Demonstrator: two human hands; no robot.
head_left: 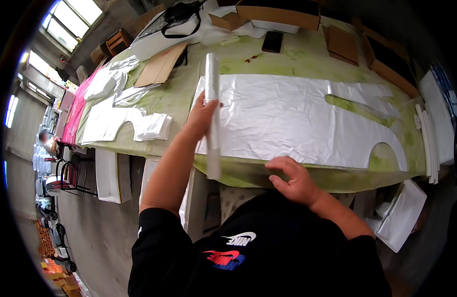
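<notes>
Translucent white plastic sheet (pixel 292 119) spread flat, rolled end (pixel 212 114) under left hand (pixel 202 113)

Plastic roll (pixel 212 111) on table (pixel 292 54) left of flat sheet (pixel 288 119) (phone (pixel 272 41) behind, cardboard (pixel 160 65) further left).

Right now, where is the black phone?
In the head view, the black phone lies flat at the far side of the green table, beyond the big white plastic sheet and near the open cardboard box.
</notes>
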